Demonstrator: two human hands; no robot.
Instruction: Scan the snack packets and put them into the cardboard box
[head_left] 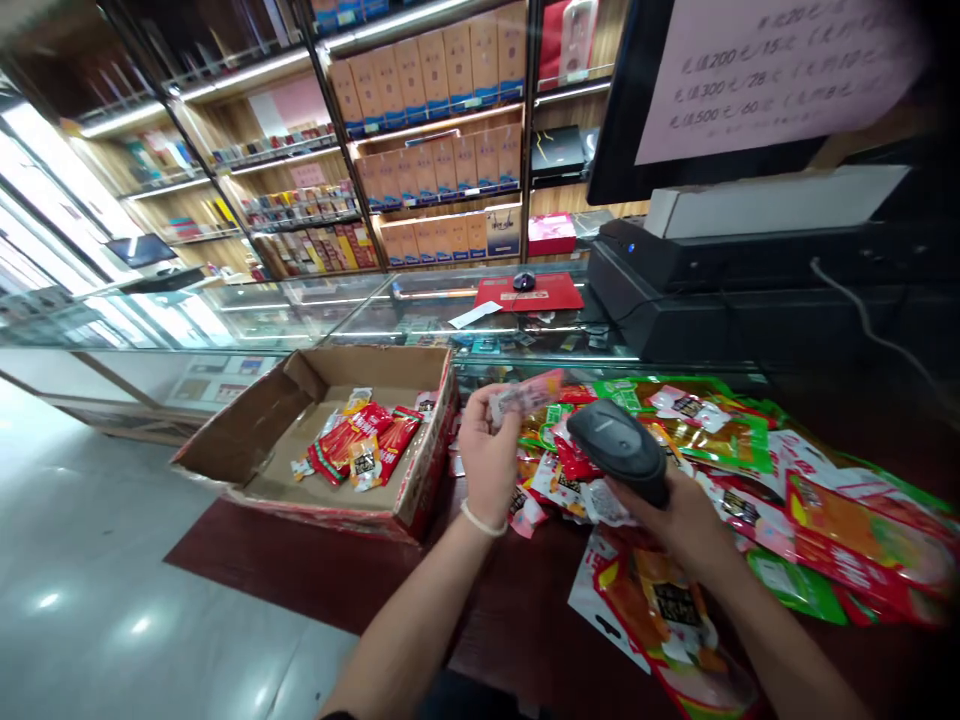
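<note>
My left hand (489, 450) is closed on a small snack packet (529, 393), pink and clear, held up above the counter. A pale band circles that wrist. In my right hand (679, 515) is a dark barcode scanner (619, 448), its head tilted toward the packet. Beneath and around both hands spreads a pile of snack packets (720, 440) in red, green, white and orange. To the left of my left hand stands an open cardboard box (247, 490) with several red and white packets (364, 445) inside.
Behind the pile runs a glass display counter (352, 305). A computer mouse (523, 282) sits on a red mat (559, 292) there. At the right rise a monitor (626, 110) and a black cash register unit (675, 300). Shelves of boxed goods (435, 160) line the wall.
</note>
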